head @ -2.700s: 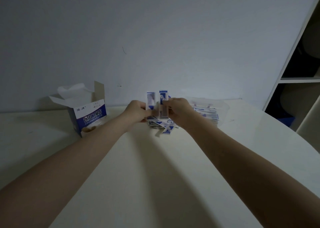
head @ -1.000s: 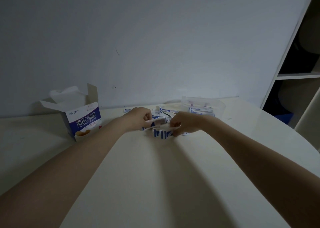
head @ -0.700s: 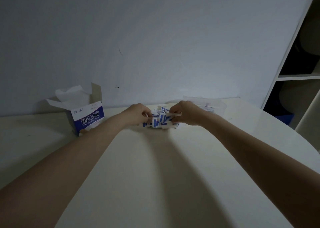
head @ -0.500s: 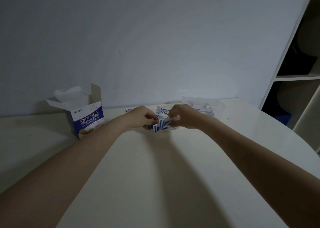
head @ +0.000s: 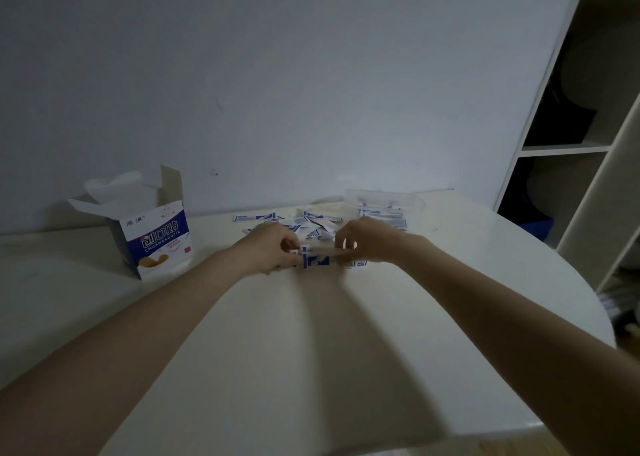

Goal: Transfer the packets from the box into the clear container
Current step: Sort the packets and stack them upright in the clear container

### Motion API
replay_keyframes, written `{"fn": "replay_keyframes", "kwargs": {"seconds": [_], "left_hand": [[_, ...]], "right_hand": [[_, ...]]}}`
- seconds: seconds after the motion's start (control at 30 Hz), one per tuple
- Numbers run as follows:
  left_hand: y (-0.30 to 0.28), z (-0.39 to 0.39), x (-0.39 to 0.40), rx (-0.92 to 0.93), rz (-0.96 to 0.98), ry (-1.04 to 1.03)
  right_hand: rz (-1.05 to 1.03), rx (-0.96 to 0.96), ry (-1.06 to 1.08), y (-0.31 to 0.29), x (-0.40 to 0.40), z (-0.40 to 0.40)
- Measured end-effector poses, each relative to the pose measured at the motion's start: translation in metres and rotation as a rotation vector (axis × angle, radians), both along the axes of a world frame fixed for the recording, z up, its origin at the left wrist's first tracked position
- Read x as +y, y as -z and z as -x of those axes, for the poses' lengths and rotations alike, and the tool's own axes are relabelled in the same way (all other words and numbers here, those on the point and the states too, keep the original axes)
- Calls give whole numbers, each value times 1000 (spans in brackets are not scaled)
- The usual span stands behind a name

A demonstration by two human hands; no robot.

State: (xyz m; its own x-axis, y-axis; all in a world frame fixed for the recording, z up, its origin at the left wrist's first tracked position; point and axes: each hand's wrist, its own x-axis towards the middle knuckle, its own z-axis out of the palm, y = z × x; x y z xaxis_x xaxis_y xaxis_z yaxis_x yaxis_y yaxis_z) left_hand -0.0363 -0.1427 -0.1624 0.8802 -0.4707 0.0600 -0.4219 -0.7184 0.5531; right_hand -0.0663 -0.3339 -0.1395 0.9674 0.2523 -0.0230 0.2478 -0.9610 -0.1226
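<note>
Both hands, L [head: 269,247] & R [head: 367,244], pinch a packet stack [head: 317,259]; count unclear, fingertips hidden.

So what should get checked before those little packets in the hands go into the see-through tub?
1. Both hands hold the bunch: left hand and right hand pinch a bunch of packets from either end. Ok.
2. Bunch squared up: too blurred. Cannot tell.
3. Clear container within reach: it sits just behind the right hand, open on top. Ok.
4. Room left inside: some packets already lie in it; how full is unclear. Cannot tell.
5. All packets gathered: loose packets lie scattered on the table behind the hands. Not ok.
6. Box out of the way: it stands off to the left, flaps open. Ok.
</note>
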Motion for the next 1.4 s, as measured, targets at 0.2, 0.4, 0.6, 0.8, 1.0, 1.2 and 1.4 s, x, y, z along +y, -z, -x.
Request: {"fn": "replay_keyframes", "kwargs": {"seconds": [0.2, 0.4, 0.6, 0.8, 1.0, 1.2, 1.4], "left_hand": [[10, 2, -5, -30, 11, 11], [5, 3, -14, -88, -26, 32], [4, 4, -3, -209, -210, 26], [11, 9, -14, -330, -286, 82], [9, 6, -21, -374, -449, 64], [20, -5, -9, -635, -637, 82], [15, -1, -10, -378, -406, 77]], "right_hand": [[3, 101, 28, 0, -6, 6], [-20, 93, 13, -2, 0, 2], [-90, 65, 35, 1, -13, 4], [-158, -50, -14, 12, 2, 9], [-100, -43, -37, 8, 8, 15], [7, -65, -47, 13, 5, 11], [-33, -91, -34, 15, 3, 8]]}}
